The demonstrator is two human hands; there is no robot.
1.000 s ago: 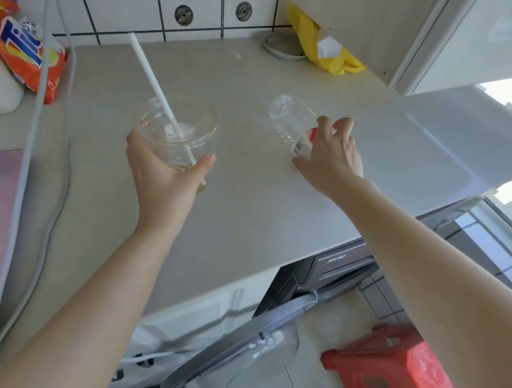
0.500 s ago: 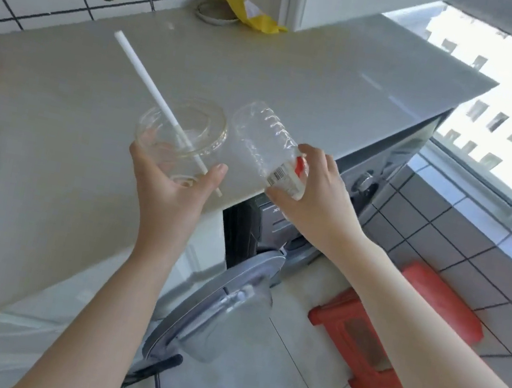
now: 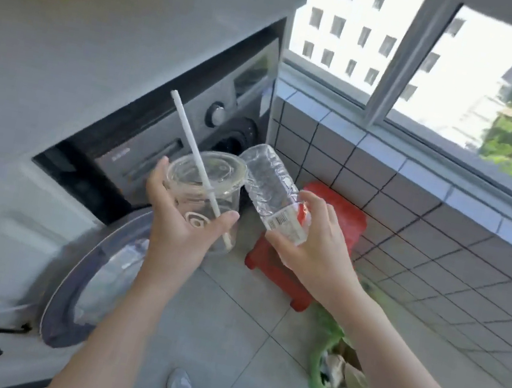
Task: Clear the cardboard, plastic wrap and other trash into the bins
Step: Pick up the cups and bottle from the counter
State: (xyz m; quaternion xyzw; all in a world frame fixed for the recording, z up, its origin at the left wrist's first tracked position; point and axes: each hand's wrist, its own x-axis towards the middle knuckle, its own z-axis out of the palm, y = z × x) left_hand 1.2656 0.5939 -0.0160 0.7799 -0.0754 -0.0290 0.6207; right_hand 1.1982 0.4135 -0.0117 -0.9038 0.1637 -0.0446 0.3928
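Hands carry two pieces of trash above the floor, in front of the washing machine (image 3: 192,121). The left hand (image 3: 183,232) wraps thumb and fingers around one clear plastic cup (image 3: 205,185) with one white straw (image 3: 191,148) through its lid, held upright, likely to keep residue inside. The right hand (image 3: 316,249) grips one clear plastic bottle (image 3: 269,189) at its labelled end, base tilted up toward the cup and touching its rim. One green-lined bin (image 3: 335,378), already holding scraps, stands to the right of the washing machine, below the right forearm: the probable drop point. One red stool (image 3: 339,215) stands beyond the bin.
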